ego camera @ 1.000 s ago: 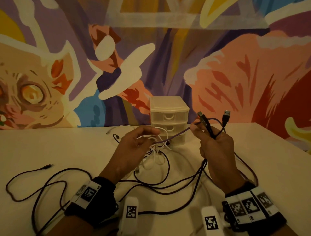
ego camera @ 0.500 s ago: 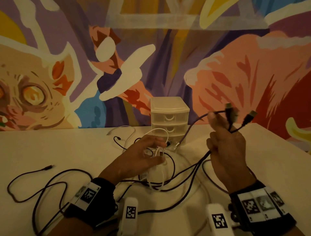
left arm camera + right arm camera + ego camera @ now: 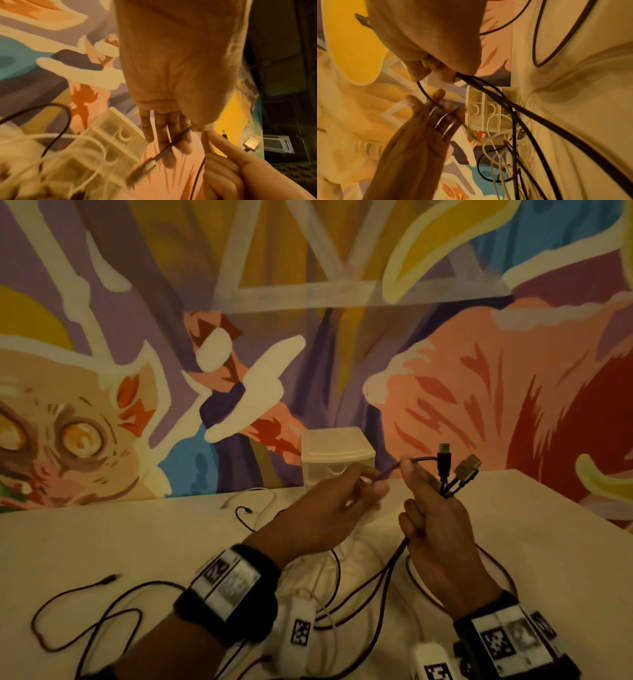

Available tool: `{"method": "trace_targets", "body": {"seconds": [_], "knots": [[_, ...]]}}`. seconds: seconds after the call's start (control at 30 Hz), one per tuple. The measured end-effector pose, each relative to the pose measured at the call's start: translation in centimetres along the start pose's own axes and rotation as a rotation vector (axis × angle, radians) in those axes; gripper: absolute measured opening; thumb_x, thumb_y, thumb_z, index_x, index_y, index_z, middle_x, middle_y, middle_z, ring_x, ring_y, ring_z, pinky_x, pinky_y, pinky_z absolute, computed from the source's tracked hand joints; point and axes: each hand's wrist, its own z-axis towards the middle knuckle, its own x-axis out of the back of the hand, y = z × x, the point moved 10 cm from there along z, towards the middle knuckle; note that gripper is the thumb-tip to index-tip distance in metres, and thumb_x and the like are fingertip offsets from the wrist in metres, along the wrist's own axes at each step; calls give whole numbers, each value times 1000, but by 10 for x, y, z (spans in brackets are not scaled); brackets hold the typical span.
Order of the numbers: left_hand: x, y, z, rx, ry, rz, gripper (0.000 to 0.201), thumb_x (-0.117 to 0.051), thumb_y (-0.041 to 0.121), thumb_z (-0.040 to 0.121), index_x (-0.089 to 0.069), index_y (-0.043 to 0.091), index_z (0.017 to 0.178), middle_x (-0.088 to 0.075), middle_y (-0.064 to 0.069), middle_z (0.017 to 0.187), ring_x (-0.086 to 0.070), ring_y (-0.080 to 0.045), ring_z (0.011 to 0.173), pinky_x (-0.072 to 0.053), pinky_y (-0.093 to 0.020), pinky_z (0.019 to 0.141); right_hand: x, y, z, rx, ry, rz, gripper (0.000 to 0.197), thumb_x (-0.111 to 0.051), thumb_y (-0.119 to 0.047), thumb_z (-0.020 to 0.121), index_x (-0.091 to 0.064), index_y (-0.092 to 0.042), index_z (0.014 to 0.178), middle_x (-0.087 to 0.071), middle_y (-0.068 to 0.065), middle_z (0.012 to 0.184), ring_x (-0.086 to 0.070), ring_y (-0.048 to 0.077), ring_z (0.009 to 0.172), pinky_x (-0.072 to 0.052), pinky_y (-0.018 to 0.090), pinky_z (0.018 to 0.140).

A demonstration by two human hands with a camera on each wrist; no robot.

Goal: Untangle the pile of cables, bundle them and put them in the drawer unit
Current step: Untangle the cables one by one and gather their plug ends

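Just in front of the drawer unit (image 3: 337, 460), both hands are raised off the table (image 3: 102, 542). His right hand (image 3: 442, 546) curls around a bundle of dark cables (image 3: 387, 570), plugs (image 3: 445, 460) sticking up past the fingers. His left hand (image 3: 329, 508) pinches one dark strand between thumb and fingers. Loose cable loops (image 3: 85, 621) sprawl left of the unit, short of the table's near edge.

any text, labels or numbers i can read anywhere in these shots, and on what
No readable words, brands or numbers in any view.
Wristbands: black-and-white square marker patterns only, no letters.
White tags near the wrists: the same kind of square marker, no text.
Drawer unit: plain, no label visible.
Wall mural: painted shapes only, no lettering.
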Motion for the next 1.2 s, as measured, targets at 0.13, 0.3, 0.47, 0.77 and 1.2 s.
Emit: {"method": "trace_targets", "body": {"seconds": [0.13,0.3,0.47,0.77,1.2], "knots": [[74,4,10,6,171,218,29,-41,22,115,-62,12,97,-61,7,86,-57,-5,78,-43,-27,77,2,5,-6,-103,-34,-151,28,-80,-32,95,-61,-29,74,-18,-5,64,-17,12,51,-13,35,54],[243,-81,-85,476,493,878,13,-61,26,103,-66,15,107,-69,-11,97,-68,-39,92,-54,-52,90,-5,-17,0,-141,-136,78,50,-70,-39,99,-37,-25,64,-16,-5,55,-11,12,44,-9,33,47],[206,-86,-101,502,492,873,59,-68,55,95,-63,12,136,-68,-22,129,-64,-51,112,-51,-63,97,7,-40,9,-110,-181,315,56,-59,-34,105,-23,-26,62,-9,-5,52,-2,16,46,-5,34,48],[-46,25,14,-103,45,477,15,-63,41,104,-74,34,111,-72,15,109,-65,-4,98,-53,-30,88,23,-48,6,-234,-433,387,58,-53,-36,106,-21,-28,58,-8,-6,50,-4,14,40,-4,30,43],[-159,-8,84,-55,-354,703,15,-63,39,103,-67,27,110,-70,1,122,-65,-24,114,-47,-39,94,53,-44,22,-246,-409,479,63,-42,-45,113,-22,-28,57,-9,-7,52,-1,12,42,2,30,46]]}}
